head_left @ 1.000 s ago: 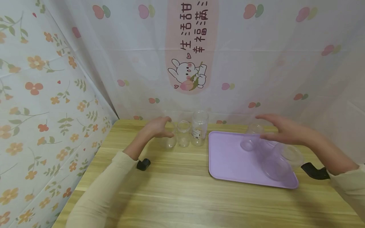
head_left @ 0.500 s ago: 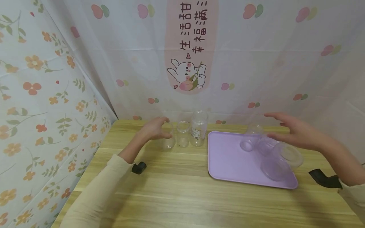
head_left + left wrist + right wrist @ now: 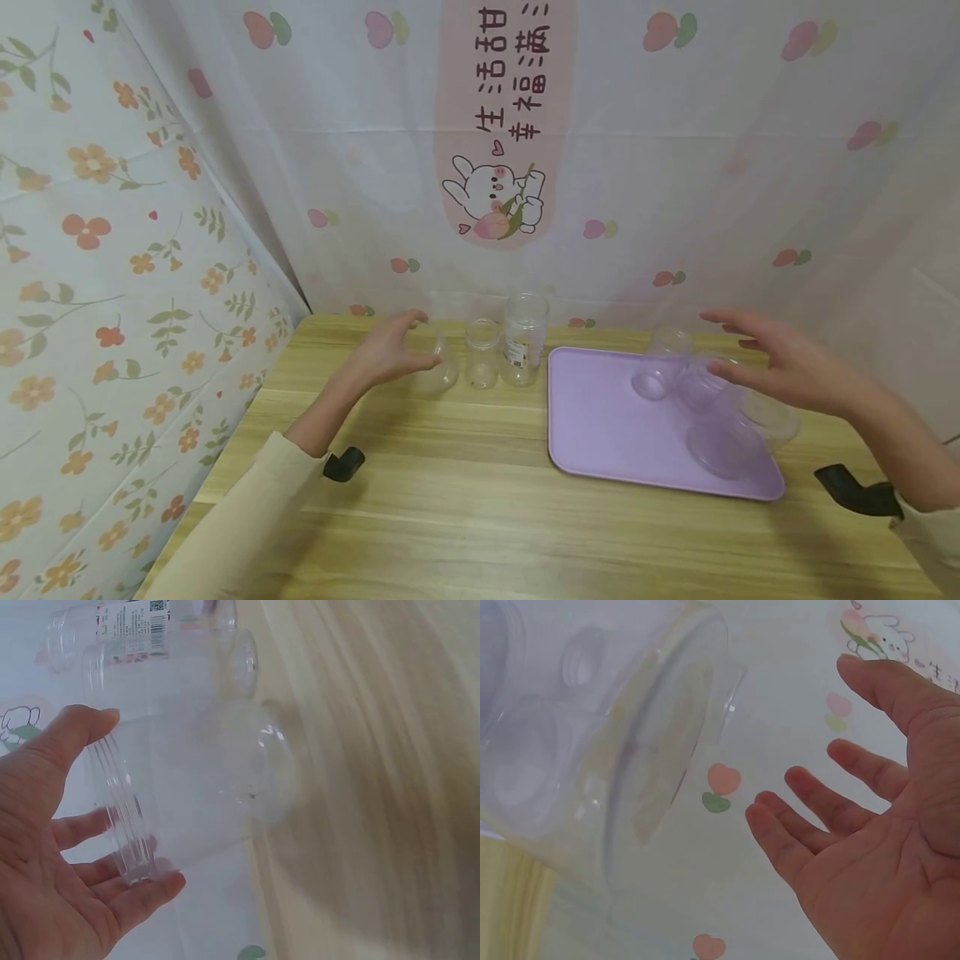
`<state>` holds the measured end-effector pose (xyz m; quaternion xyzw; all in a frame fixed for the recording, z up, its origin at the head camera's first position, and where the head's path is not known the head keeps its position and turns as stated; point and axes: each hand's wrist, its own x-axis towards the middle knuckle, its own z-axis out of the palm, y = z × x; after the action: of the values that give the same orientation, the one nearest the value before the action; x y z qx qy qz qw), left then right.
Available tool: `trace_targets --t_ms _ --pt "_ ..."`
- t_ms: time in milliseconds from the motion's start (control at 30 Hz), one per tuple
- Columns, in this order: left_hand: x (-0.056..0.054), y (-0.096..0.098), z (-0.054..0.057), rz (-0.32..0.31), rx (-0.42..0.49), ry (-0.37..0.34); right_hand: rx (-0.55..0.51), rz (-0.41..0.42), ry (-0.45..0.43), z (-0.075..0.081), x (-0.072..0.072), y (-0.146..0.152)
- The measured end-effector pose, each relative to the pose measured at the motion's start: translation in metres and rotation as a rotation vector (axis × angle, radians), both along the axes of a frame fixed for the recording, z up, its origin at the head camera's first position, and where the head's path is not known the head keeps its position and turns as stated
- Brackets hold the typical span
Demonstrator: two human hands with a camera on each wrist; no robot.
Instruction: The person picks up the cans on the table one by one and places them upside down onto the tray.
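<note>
Left grip holds a clear jar — the right grip hovers (lilac tray nearby).

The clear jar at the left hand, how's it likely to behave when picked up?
The clear jar is probably light for its size, since it looks empty through see-through walls. Its smooth sides may be slippery, though the ridged neck could give the left hand some grip. With a round body, it would likely roll if tipped over.

You face a white fabric curtain bearing a round-ended pink rabbit panel; a white, orange-flowered cloth hangs at your left, beside a yellowish wood-grain tabletop.
</note>
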<state>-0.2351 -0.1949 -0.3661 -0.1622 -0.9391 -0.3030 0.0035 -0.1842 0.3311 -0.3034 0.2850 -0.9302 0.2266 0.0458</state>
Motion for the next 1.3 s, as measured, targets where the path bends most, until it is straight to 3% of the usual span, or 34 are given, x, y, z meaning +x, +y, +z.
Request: trace_targets --t_ms 133,400,800,1067,1300 --pt "0.006 -0.009 -0.006 0.018 0.082 0.003 -0.043 -0.013 0.008 -0.005 0.000 0.001" --pt "0.014 -0.018 -0.015 0.021 0.156 0.068 -0.138 -0.023 -0.006 -0.015 0.003 0.004" --pt "0.021 -0.026 -0.026 0.051 0.314 0.027 -0.228 -0.026 -0.029 -0.021 0.007 0.008" --pt "0.025 -0.030 -0.025 0.075 0.450 -0.013 -0.301 -0.015 -0.037 -0.022 0.009 0.008" --pt "0.032 -0.035 -0.021 0.080 0.562 0.020 -0.361 -0.032 -0.050 -0.023 0.011 0.004"
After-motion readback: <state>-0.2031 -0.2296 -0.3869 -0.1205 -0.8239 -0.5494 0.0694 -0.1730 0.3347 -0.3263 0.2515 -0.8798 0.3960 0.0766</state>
